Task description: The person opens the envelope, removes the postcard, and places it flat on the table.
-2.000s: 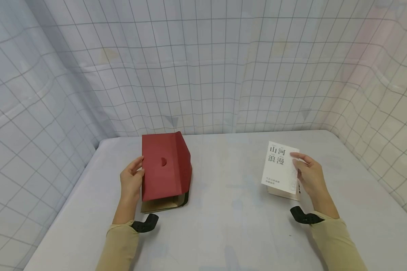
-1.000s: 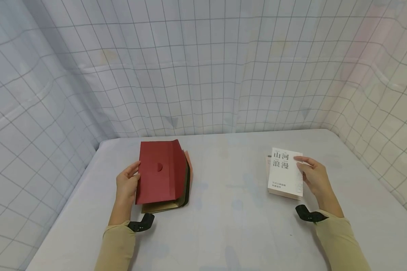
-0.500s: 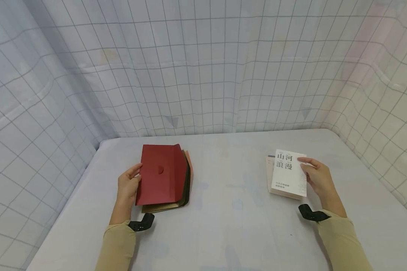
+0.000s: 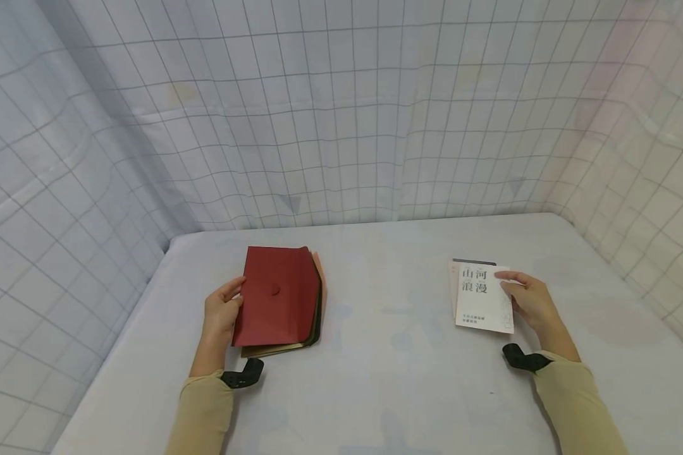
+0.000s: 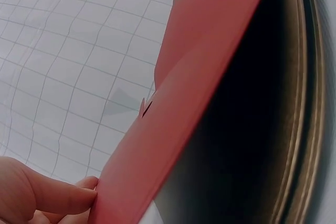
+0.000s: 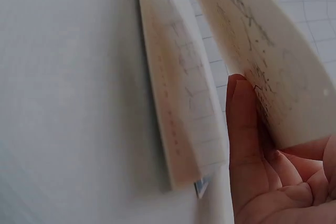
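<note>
My left hand pinches the left edge of a red envelope with a half-round tab. It lies tilted over a stack, from which a gold edge, a dark green edge and an orange edge stick out. In the left wrist view, thumb and finger grip the envelope, with a gap below it. At the right, my right hand pinches a white card with large printed characters. Under that card show a pinkish card and a dark-edged piece. The right wrist view shows the card's marked underside.
A white cloth-covered table stretches between the two stacks. White checked curtains hang behind it and at both sides. Each wrist wears a black camera, one at the left and one at the right.
The red envelope has come down toward the stack and nearer to me. The white card has shifted right and toward me, uncovering more of the cards under it. Both hands keep their grip.
</note>
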`<state>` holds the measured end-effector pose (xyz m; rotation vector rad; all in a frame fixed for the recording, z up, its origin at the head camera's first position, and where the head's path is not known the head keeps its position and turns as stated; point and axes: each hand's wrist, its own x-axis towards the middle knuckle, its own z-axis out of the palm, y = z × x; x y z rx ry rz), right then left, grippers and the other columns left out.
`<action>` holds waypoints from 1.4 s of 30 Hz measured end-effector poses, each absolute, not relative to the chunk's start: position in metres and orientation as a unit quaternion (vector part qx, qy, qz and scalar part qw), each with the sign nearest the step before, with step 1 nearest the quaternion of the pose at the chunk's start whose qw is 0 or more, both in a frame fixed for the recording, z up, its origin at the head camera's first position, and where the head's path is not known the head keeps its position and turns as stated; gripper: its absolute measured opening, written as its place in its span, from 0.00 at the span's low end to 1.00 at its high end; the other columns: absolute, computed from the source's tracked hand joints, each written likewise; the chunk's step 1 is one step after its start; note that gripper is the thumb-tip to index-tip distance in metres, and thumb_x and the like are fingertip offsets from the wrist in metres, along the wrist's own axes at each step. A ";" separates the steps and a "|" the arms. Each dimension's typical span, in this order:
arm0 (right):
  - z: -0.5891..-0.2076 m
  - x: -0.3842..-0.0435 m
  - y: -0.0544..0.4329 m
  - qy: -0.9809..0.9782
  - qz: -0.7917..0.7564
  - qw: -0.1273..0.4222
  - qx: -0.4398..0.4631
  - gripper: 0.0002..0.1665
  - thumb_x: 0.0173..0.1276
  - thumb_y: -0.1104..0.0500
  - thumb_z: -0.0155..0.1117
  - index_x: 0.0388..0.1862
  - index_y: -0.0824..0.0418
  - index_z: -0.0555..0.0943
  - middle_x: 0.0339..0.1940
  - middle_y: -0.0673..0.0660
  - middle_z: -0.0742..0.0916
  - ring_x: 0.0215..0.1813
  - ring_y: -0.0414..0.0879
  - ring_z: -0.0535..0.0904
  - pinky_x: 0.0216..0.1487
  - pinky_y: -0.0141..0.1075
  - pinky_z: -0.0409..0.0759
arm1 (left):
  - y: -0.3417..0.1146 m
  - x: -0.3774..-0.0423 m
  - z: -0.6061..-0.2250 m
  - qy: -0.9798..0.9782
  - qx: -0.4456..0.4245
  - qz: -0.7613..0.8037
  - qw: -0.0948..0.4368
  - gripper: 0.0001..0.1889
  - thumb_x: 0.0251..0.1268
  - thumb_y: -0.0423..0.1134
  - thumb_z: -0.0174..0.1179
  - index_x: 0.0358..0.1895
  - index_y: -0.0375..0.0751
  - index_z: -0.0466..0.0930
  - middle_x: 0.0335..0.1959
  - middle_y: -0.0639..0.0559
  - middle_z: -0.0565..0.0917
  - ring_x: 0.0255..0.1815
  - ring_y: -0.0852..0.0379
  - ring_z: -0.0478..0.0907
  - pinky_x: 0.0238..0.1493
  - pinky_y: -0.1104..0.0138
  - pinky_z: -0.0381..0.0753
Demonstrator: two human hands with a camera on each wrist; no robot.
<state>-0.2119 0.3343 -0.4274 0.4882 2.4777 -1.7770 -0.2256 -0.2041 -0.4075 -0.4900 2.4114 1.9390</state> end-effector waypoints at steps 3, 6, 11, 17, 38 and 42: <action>-0.430 -0.213 0.333 0.812 -0.560 0.030 0.163 0.25 0.73 0.57 0.46 0.66 0.62 0.67 0.47 0.44 0.76 0.37 0.29 0.73 0.36 0.26 0.76 | -0.203 -0.226 -0.409 0.769 -0.155 0.620 0.007 0.26 0.70 0.25 0.38 0.70 0.41 0.60 0.69 0.37 0.65 0.63 0.52 0.62 0.43 0.79 0.65; -0.432 -0.214 0.333 0.816 -0.554 0.029 0.164 0.25 0.73 0.57 0.45 0.67 0.63 0.66 0.50 0.49 0.76 0.36 0.30 0.73 0.35 0.26 0.76 | -0.203 -0.226 -0.410 0.772 -0.150 0.618 0.008 0.26 0.69 0.24 0.38 0.70 0.39 0.60 0.69 0.35 0.64 0.67 0.48 0.59 0.48 0.75 0.63; -0.432 -0.214 0.331 0.824 -0.541 0.028 0.167 0.26 0.73 0.58 0.44 0.67 0.63 0.66 0.54 0.55 0.75 0.36 0.31 0.72 0.34 0.27 0.76 | -0.203 -0.223 -0.411 0.789 -0.137 0.599 0.006 0.26 0.68 0.23 0.39 0.69 0.35 0.60 0.68 0.32 0.64 0.66 0.47 0.59 0.44 0.79 0.63; -0.428 -0.214 0.327 0.841 -0.512 0.019 0.172 0.26 0.73 0.55 0.44 0.68 0.63 0.66 0.58 0.59 0.74 0.37 0.33 0.71 0.32 0.25 0.73 | -0.203 -0.221 -0.412 0.808 -0.134 0.574 0.002 0.26 0.66 0.24 0.45 0.68 0.31 0.60 0.67 0.31 0.65 0.64 0.43 0.65 0.38 0.84 0.65; -0.425 -0.211 0.335 0.820 -0.537 -0.023 0.197 0.32 0.77 0.50 0.31 0.69 0.71 0.60 0.42 0.57 0.84 0.29 0.25 0.77 0.35 0.22 0.80 | -0.201 -0.225 -0.408 0.842 -0.118 0.524 0.045 0.28 0.68 0.33 0.48 0.70 0.33 0.55 0.69 0.29 0.61 0.69 0.35 0.61 0.68 0.46 0.63; -0.424 -0.210 0.337 0.809 -0.555 -0.026 0.193 0.32 0.77 0.51 0.31 0.69 0.72 0.59 0.28 0.38 0.80 0.29 0.25 0.78 0.36 0.23 0.80 | -0.202 -0.226 -0.408 0.842 -0.115 0.525 0.047 0.28 0.69 0.34 0.48 0.71 0.34 0.55 0.69 0.29 0.60 0.70 0.35 0.60 0.68 0.46 0.62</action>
